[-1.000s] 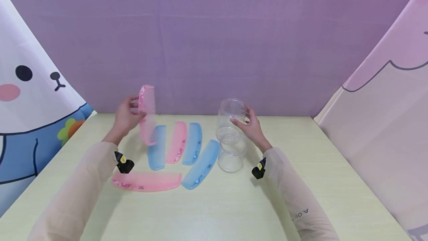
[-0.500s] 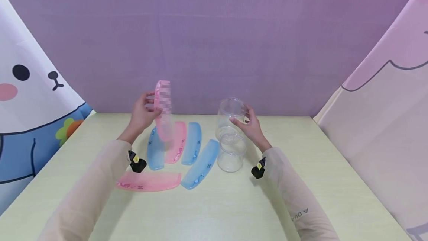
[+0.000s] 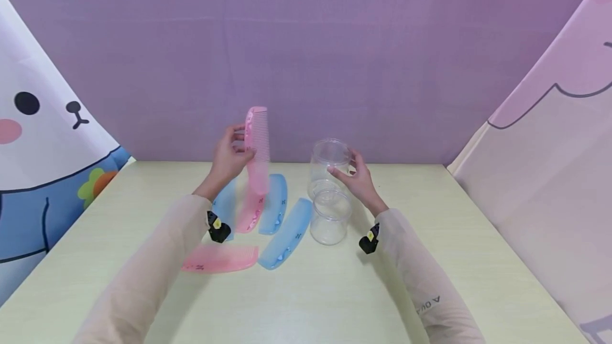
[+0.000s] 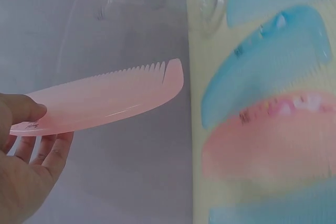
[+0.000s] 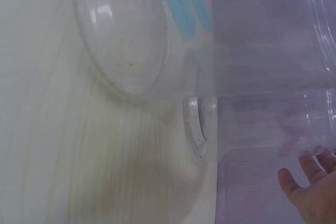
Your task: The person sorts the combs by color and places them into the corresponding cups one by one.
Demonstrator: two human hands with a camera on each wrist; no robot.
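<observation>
My left hand point(image 3: 228, 159) pinches a pink comb point(image 3: 258, 174) by its spine, thumb in front and fingers behind. Held upright, the comb is raised above the combs on the table, its teeth facing right. The left wrist view shows its far end sticking out past my fingers point(image 4: 55, 153). At the back, my right hand point(image 3: 359, 182) grips the upper side of a clear jar point(image 3: 319, 166), thumb towards me. In front of that stands a second clear jar point(image 3: 329, 230), overlapping the first in the head view. Both jars are see-through, with nothing visible inside.
On the pale table point(image 3: 306, 307) lie a blue comb point(image 3: 223, 207), a pink comb point(image 3: 249, 214) and another blue comb point(image 3: 274, 206) in a row. A slanted blue comb point(image 3: 287, 235) and a crosswise pink comb point(image 3: 229, 259) lie nearer me. A purple curtain point(image 3: 306, 62) closes the back.
My left hand has carried the pink comb rightwards and slightly up, from the left of the combs' row to above its middle. The right hand and both jars have stayed put.
</observation>
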